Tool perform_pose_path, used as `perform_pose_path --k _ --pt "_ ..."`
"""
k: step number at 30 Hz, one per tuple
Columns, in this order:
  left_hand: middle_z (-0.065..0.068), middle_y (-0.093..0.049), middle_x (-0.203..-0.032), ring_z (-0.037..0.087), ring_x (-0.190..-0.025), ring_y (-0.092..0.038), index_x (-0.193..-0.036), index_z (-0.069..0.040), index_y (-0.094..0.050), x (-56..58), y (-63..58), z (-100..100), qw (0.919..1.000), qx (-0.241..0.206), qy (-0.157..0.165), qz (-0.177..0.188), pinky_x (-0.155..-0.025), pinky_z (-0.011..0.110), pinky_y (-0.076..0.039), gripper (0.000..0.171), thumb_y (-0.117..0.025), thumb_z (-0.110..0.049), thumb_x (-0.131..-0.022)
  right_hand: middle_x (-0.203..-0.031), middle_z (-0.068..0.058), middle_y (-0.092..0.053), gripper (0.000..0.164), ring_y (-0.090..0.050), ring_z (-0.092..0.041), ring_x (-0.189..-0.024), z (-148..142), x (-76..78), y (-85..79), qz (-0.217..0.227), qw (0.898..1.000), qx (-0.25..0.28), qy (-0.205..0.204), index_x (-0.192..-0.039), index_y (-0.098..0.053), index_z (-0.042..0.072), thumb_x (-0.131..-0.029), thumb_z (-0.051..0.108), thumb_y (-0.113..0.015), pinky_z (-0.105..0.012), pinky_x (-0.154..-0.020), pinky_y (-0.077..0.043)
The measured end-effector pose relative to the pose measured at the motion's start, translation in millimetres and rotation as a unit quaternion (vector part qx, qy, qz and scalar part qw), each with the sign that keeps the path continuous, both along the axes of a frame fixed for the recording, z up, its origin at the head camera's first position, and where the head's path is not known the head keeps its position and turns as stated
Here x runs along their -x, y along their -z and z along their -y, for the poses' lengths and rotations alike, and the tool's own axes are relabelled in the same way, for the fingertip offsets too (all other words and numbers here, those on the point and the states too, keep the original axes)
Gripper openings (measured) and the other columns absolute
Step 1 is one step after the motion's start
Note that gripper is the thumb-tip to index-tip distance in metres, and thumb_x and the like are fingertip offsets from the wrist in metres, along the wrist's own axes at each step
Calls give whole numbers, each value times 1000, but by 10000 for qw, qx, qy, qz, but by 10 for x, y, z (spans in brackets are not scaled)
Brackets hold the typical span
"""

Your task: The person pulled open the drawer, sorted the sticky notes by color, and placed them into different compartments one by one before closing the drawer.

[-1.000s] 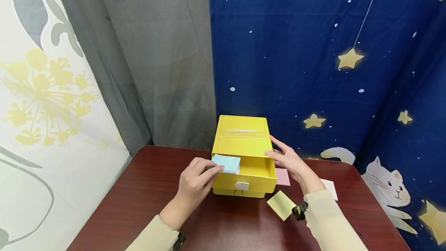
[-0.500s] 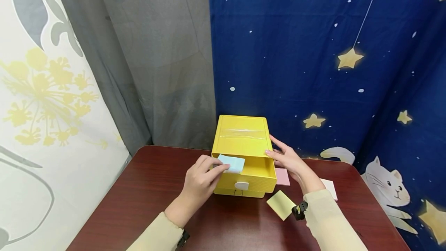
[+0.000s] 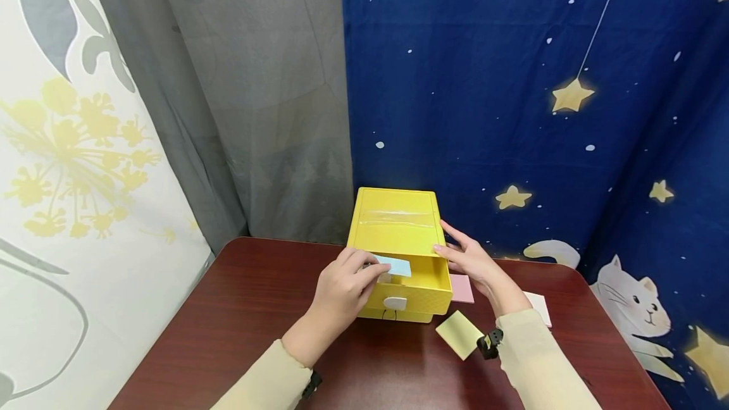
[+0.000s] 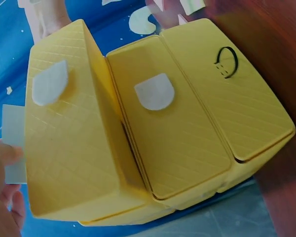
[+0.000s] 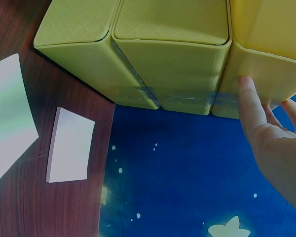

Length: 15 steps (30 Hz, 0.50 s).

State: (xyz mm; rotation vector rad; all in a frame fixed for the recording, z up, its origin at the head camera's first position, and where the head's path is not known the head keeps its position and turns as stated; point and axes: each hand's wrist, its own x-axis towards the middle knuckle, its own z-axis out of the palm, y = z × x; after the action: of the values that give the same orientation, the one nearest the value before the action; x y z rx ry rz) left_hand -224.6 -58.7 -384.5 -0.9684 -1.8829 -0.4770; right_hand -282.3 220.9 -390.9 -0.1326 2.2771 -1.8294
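My left hand (image 3: 344, 283) pinches a light blue sticky note pad (image 3: 398, 266) between thumb and fingers, over the open top drawer (image 3: 424, 301) of a yellow desktop drawer cabinet (image 3: 393, 207). In the left wrist view the pad (image 4: 14, 133) sticks out beyond the drawer front, which has a white tab handle (image 4: 50, 83). My right hand (image 3: 475, 264) rests against the cabinet's upper right side, its fingers extended. The right wrist view shows one fingertip (image 5: 245, 84) on the side wall. The two lower drawers (image 4: 163, 133) are closed.
A yellow sticky note pad (image 3: 459, 335) lies in front of the cabinet at the right, below my right forearm. A pink pad (image 3: 462, 288) is beside the cabinet, and a white pad (image 3: 538, 308) farther right. Curtains (image 3: 273, 144) hang behind the dark red table (image 3: 267, 283).
My left hand has moved right and slightly up with the light blue pad, farther across the open drawer. My right hand has stayed on the cabinet.
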Motion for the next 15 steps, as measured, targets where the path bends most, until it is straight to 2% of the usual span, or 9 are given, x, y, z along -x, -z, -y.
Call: perform_pose_path --k 8,12,15 --pt "-4 -60 -85 12 -79 -52 -91 -21 -76 26 -13 -85 9992 26 -286 292 -53 16 -46 13 -74 -12 -82 -147 -20 -38 80 -46 -36 -129 12 -3 3 10 10000 3 38 -151 -22 34 -86 38 -68 -52 -102 -42" --pt "-5 -60 -84 12 -78 -52 -89 -21 -77 37 -6 -109 9988 30 -391 305 -51 15 -45 14 -76 -12 -80 -147 -20 -38 80 -46 -36 -129 13 -9 0 17 10000 14 33 -151 -21 34 -86 38 -68 -53 -103 -41" --pt "-7 -60 -84 11 -78 -51 -88 -22 -77 35 -21 -133 9972 104 -541 500 -51 15 -44 12 -76 -14 -80 -148 -20 -37 80 -45 -36 -130 7 -12 -7 16 10000 12 29 -151 -21 34 -87 38 -68 -53 -103 -40"
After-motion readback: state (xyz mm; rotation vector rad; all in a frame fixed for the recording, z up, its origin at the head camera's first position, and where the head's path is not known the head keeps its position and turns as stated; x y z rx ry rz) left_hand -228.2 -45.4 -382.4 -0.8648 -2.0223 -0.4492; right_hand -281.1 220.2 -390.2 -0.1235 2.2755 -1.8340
